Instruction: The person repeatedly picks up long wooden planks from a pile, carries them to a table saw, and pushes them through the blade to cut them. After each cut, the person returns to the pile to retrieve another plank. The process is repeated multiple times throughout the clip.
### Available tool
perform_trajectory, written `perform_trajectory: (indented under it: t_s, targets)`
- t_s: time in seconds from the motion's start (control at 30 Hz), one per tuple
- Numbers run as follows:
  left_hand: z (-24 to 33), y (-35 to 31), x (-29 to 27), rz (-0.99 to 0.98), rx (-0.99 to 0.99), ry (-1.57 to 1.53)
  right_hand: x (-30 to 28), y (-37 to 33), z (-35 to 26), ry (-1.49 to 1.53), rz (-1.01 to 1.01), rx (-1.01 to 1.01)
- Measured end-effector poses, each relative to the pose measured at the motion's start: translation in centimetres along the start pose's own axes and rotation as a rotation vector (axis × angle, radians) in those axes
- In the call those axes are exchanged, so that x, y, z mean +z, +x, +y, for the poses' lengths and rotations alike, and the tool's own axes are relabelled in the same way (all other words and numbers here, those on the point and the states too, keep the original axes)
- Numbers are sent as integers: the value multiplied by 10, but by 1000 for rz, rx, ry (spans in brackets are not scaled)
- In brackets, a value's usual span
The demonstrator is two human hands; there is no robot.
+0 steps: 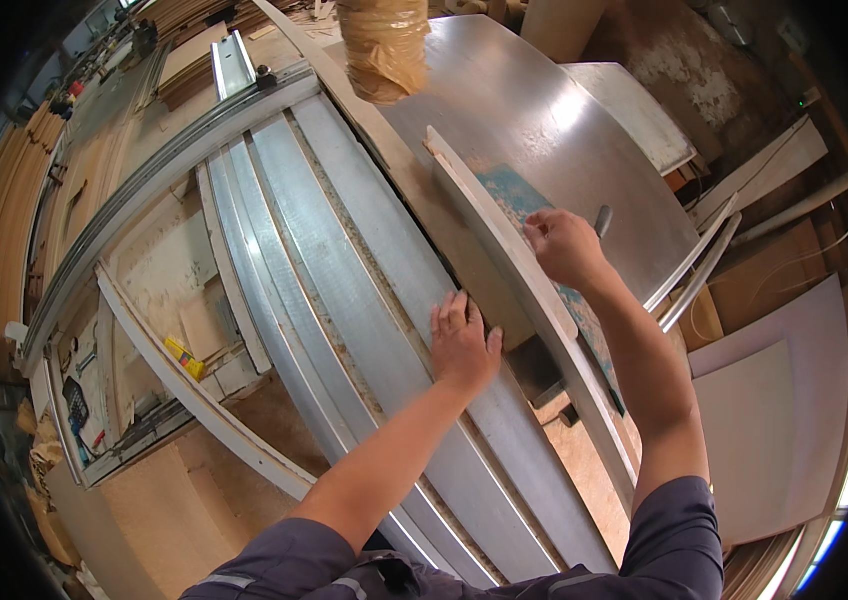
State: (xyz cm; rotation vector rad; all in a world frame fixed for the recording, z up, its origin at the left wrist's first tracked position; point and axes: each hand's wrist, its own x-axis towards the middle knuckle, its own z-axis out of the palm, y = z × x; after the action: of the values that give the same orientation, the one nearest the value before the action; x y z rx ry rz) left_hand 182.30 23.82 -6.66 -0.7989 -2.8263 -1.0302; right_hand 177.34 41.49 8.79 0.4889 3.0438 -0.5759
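Fingers (458, 312) slightly apart, left hand (466, 352) rests on the metal bench's (369, 210) right edge; right hand (568, 248), fingers curled together, beside the pale rail (540, 298).

The right hand (566, 250) partly hides its curled fingers (535, 224); the top edge crops the wrapped column (384, 52).

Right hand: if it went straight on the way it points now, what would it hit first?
Probably the long pale bar, just ahead and to the left of the right hand; depth is unclear, so it might pass above.
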Motion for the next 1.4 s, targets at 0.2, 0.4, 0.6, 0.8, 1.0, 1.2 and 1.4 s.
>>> perform_trajectory:
  t_s: [0.2, 0.4, 0.6, 0.8, 1.0, 1.2, 1.4]
  targets:
    - [8, -5, -9, -57, -16, -37, 25, 80, -6, -110, 148, -118]
    - [9, -6, -13, -77, -14, -59, 50, 138, -26, -230, 29, -86]
    - [4, -3, -12, -51, 3, -103, 45, 156, -35, -20, -179, 122]
    - [5, -1, -11, -98, -6, -87, 44, 157, -37, -78, -162, 33]
    - [5, -2, -11, -116, 1, -79, 48, 165, -34, -41, -191, 14]
    - [3, -3, -9, -107, 9, -99, 53, 171, -35, 41, -116, 65]
    - [2, -4, -9, -92, 16, -142, 59, 184, -42, 231, 111, 31]
